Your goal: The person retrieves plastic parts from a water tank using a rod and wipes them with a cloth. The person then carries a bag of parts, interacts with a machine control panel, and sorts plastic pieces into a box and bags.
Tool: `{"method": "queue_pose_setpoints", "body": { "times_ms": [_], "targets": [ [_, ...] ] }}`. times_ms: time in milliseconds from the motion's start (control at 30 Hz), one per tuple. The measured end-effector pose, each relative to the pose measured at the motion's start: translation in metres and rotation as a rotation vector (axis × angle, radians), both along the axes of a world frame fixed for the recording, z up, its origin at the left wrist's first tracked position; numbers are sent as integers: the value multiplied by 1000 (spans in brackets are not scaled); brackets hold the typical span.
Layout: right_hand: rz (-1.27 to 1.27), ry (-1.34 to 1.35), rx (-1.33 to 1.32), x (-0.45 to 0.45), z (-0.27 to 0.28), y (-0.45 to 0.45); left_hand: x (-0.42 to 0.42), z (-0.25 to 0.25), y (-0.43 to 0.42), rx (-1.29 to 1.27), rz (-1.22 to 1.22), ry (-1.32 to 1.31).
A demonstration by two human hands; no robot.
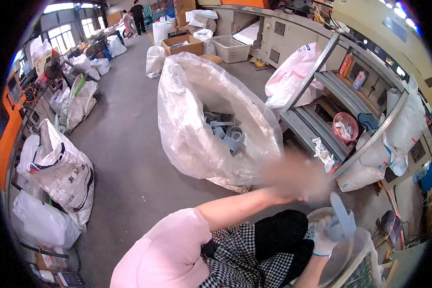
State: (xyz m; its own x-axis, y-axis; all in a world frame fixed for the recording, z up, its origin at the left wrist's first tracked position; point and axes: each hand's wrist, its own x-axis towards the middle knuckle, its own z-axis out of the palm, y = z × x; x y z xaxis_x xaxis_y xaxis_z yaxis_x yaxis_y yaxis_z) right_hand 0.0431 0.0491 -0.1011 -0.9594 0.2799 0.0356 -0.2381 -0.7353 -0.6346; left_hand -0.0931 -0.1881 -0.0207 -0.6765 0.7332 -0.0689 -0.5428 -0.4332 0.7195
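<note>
My right hand [323, 238], in a white glove, is closed around a blue-grey plastic scoop [343, 223] whose long flat handle points up. It is over a round tub [343, 259] by my knees. My left arm reaches forward, and my left hand [296, 176] is smeared, so its fingers cannot be made out. That hand is near the rim of a large clear plastic bag [182, 101] standing open on the floor. Several blue-grey plastic pieces [231, 143] like the scoop lie inside the bag.
To the right stands a metal step frame [317, 129] with a pink basket [344, 127] and spray cans [359, 80]. White sacks [65, 173] line the left side. Behind the bag are a cardboard box [182, 45] and a white crate [231, 50]. Two people [137, 18] stand far back.
</note>
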Motion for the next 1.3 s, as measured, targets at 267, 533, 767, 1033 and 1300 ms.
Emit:
{"method": "queue_pose_setpoints", "body": {
  "times_ms": [267, 533, 767, 1033, 1300],
  "targets": [
    [225, -294, -15, -152, 78, -156, 2, -57, -175, -216, 453, -124],
    [464, -131, 594, -164, 97, -196, 29, -19, -177, -368, 428, -54],
    [-327, -531, 1309, 53, 128, -51, -6, -68, -104, -497, 159, 294],
    [-938, -1638, 1759, 391, 104, -5, 101, 21, 78, -339, -296, 771],
    [-557, -2149, 1334, 546, 66, -32, 375, 20, 247, 370, -593, 1723]
  ]
}}
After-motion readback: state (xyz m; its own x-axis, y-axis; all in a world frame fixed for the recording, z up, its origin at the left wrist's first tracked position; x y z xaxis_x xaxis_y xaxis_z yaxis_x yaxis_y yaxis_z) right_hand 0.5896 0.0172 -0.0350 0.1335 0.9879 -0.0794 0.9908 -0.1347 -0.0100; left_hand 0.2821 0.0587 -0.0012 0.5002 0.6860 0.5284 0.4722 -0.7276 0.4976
